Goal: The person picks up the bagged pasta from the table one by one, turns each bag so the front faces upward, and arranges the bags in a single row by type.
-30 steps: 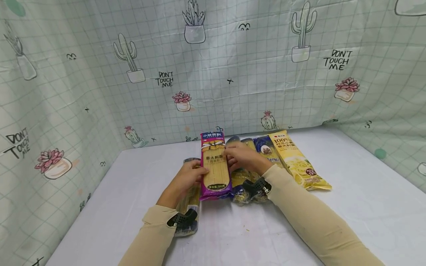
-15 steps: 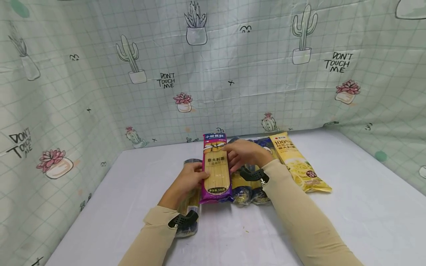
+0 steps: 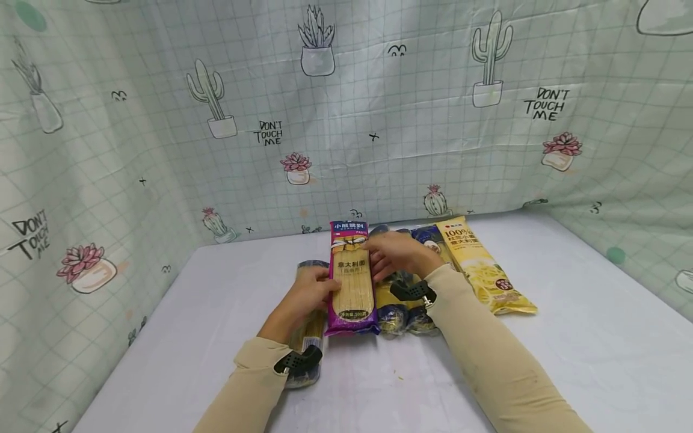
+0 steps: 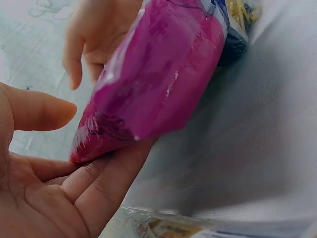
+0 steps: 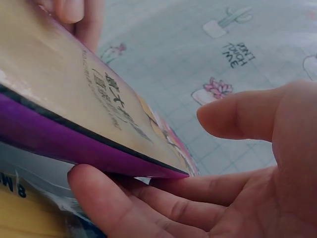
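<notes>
Cactus-print sheeting walls off the white tabletop (image 3: pixel 216 300), where the purple pasta packet (image 3: pixel 353 276) hangs lifted at centre, left hand (image 3: pixel 308 294) at nine o'clock and right hand (image 3: pixel 397 255) at three, each grip cupping an edge from beneath, seemingly to keep it level.

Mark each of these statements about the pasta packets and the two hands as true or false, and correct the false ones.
1. Both hands hold the purple pasta packet. True: the left hand and the right hand are at its sides.
2. The yellow pasta packet lies at the left end of the row. False: it lies at the right end.
3. A packet lies under the left forearm. True: the clear spaghetti packet.
4. The purple packet is torn open. False: it looks sealed.
</notes>
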`<state>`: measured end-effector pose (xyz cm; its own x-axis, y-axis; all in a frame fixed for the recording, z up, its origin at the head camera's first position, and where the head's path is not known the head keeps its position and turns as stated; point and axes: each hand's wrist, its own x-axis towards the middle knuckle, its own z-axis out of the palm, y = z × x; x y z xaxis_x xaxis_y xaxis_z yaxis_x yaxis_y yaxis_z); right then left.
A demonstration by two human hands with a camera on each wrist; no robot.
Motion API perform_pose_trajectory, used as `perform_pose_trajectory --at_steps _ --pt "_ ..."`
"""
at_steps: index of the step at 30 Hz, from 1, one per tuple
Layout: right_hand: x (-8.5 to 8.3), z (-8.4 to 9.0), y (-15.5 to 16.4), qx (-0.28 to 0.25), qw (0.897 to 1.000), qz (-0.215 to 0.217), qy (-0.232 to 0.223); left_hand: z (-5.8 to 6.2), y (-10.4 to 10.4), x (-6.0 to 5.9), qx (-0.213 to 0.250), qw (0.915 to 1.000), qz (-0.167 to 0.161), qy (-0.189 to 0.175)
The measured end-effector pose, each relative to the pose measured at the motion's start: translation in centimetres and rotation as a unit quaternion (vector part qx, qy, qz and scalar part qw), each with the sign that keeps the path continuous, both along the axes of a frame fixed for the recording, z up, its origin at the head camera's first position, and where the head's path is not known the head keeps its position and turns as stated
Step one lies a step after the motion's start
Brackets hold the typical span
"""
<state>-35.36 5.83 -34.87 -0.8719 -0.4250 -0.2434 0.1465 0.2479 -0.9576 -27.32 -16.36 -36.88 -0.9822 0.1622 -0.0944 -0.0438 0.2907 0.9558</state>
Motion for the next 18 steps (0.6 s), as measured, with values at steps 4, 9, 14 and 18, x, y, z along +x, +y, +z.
perform_pose_trajectory --at_steps 4,9,14,18 --pt "0.10 -0.15 -0.24 -0.003 1.000 -0.005 0.007 0.22 0.06 0.17 -0.005 1.0000 0.006 -0.001" --pt "-0.05 -0.37 -0.46 -0.001 1.000 -0.003 0.026 0.37 0.15 0.13 0.003 1.0000 0.006 -0.008" --pt "-0.05 -0.55 -0.52 0.004 0.999 -0.005 0.035 0.38 0.09 0.15 0.004 0.9999 0.001 -0.010" --pt "-0.17 -0.74 -0.60 0.008 0.999 -0.013 0.030 0.39 0.05 0.24 0.006 0.9999 0.000 -0.012"
